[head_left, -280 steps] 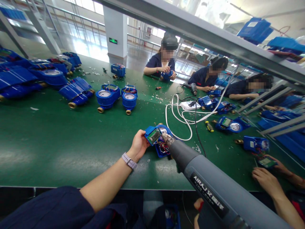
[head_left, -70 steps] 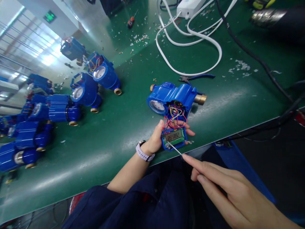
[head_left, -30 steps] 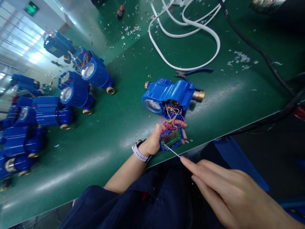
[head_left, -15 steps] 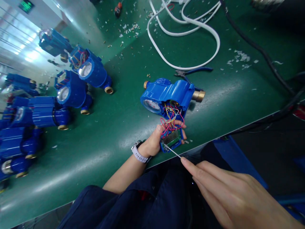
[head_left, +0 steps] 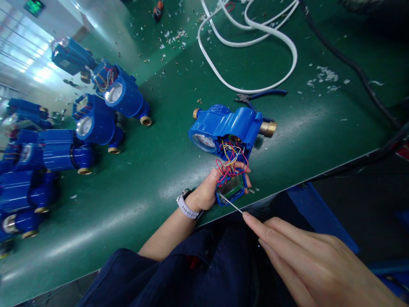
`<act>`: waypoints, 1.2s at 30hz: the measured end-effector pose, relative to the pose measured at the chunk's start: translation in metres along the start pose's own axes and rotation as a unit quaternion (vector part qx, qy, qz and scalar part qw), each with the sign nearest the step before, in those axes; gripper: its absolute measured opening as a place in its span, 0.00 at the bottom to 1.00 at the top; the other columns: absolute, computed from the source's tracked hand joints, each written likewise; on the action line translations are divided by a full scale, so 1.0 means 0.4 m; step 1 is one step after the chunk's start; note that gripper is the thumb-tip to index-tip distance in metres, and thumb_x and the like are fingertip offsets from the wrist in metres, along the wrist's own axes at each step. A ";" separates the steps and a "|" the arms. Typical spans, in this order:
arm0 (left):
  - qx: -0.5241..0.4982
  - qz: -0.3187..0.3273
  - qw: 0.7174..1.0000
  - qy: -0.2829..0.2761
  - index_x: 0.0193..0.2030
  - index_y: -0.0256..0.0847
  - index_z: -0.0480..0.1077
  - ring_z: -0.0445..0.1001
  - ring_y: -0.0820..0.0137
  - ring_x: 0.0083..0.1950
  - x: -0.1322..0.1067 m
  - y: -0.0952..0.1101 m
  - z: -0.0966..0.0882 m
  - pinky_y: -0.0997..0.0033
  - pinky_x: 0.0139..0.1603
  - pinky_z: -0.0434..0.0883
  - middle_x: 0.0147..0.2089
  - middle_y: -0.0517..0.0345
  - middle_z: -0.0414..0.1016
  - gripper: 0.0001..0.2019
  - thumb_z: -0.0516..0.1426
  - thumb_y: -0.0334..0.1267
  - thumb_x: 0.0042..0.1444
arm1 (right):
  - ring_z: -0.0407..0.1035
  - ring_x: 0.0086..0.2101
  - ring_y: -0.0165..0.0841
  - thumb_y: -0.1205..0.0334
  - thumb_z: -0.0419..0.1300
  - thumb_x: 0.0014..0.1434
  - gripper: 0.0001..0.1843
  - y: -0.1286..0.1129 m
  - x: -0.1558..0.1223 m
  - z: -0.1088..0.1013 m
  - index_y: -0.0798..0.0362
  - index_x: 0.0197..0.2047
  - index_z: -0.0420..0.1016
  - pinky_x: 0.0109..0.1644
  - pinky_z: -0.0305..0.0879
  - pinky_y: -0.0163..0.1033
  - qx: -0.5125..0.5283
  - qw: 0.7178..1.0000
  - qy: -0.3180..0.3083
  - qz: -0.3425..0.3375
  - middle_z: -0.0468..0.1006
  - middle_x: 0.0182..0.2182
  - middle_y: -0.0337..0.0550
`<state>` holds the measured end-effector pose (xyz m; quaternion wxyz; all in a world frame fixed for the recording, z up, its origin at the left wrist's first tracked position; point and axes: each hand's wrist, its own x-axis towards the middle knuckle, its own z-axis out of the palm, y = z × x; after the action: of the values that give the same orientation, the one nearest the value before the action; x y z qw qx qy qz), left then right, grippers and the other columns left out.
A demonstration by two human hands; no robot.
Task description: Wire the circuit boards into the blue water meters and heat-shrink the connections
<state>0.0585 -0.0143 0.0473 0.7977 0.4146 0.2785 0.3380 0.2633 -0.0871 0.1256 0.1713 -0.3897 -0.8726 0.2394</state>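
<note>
A blue water meter (head_left: 228, 125) with brass ends lies on the green bench, its housing open. Red, yellow and white wires (head_left: 232, 160) run from it to a small blue cover with a circuit board (head_left: 232, 186). My left hand (head_left: 209, 187) is closed around that cover near the bench's front edge. In my right hand (head_left: 294, 247) is a screwdriver (head_left: 232, 203), its thin shaft slanting up to the left; the handle is hidden by the fingers. The tip touches, or nearly touches, the cover's lower left corner. A small spring (head_left: 252, 191) shows beside the left fingertips.
Several blue water meters (head_left: 96, 121) stand at the left. Blue-handled cutting pliers (head_left: 266, 94) lie behind the open meter, partly under it. A white cable (head_left: 246, 44) loops at the back; a black cable (head_left: 354, 68) crosses the right. Small screws and white scraps (head_left: 326, 76) are scattered about.
Very little differs. The screwdriver tip stays at the cover's corner, and the cover in my left hand appears very slightly shifted. The view itself has moved a touch.
</note>
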 end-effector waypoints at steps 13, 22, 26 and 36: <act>0.000 0.005 1.000 -0.006 0.54 0.38 0.67 0.76 0.61 0.41 -0.002 0.003 0.002 0.59 0.47 0.72 0.45 0.46 0.76 0.35 0.44 0.68 0.58 | 0.74 0.25 0.30 0.79 0.43 0.59 0.27 0.005 -0.009 0.011 0.63 0.60 0.68 0.26 0.74 0.32 0.008 1.000 0.003 0.004 0.79 0.31 0.42; 0.021 0.012 1.000 0.002 0.54 0.38 0.67 0.76 0.60 0.41 -0.001 0.001 0.003 0.58 0.48 0.71 0.45 0.46 0.76 0.35 0.44 0.68 0.58 | 0.74 0.24 0.29 0.81 0.45 0.54 0.30 0.001 -0.009 0.007 0.62 0.59 0.68 0.25 0.71 0.30 -0.017 1.000 0.007 0.002 0.80 0.32 0.43; 0.034 0.004 0.999 0.017 0.54 0.38 0.67 0.76 0.60 0.40 -0.003 0.002 0.006 0.57 0.48 0.71 0.44 0.46 0.76 0.36 0.45 0.69 0.57 | 0.73 0.24 0.29 0.82 0.46 0.49 0.33 0.002 0.002 0.010 0.62 0.57 0.71 0.24 0.70 0.31 -0.051 0.998 0.001 -0.021 0.79 0.31 0.43; 0.089 0.016 0.996 0.024 0.56 0.37 0.67 0.74 0.60 0.43 -0.005 0.003 0.007 0.57 0.51 0.70 0.45 0.46 0.76 0.36 0.39 0.66 0.61 | 0.70 0.22 0.31 0.79 0.46 0.55 0.29 0.000 -0.008 -0.005 0.65 0.60 0.67 0.20 0.68 0.35 -0.143 0.987 -0.024 -0.066 0.77 0.29 0.43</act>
<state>0.0590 -0.0169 0.0500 0.7454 0.4801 0.3192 0.3346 0.2661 -0.0890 0.1269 0.1082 -0.3461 -0.9254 0.1102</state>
